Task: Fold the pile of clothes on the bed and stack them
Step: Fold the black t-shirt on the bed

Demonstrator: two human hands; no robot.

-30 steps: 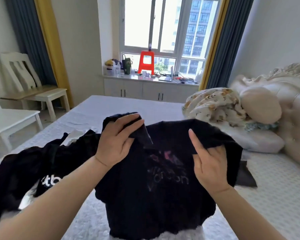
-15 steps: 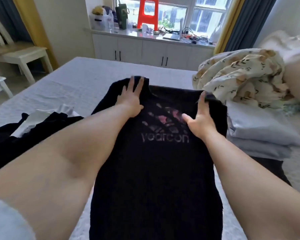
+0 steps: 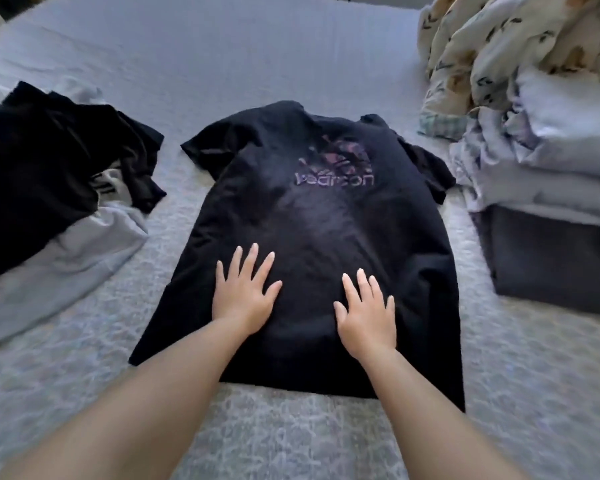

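Observation:
A black T-shirt [image 3: 319,216] with a pink and grey chest print lies spread flat on the bed [image 3: 222,57], collar away from me, both short sleeves out to the sides. My left hand [image 3: 245,294] presses flat on its lower left part, fingers straight and spread. My right hand [image 3: 366,311] lies flat on the lower right part in the same way. A heap of unfolded clothes [image 3: 45,174], black over pale grey, sits on the bed to the left. A stack of folded clothes [image 3: 548,216], pale ones over a dark one, stands to the right.
A crumpled patterned quilt [image 3: 506,46] lies at the far right behind the folded stack. The bed sheet stretches bare beyond the T-shirt's collar and in front of its hem.
The T-shirt went from held up in both hands to laid flat on the bed. Both hands slid from the shoulders down to the lower part. The view tilted down.

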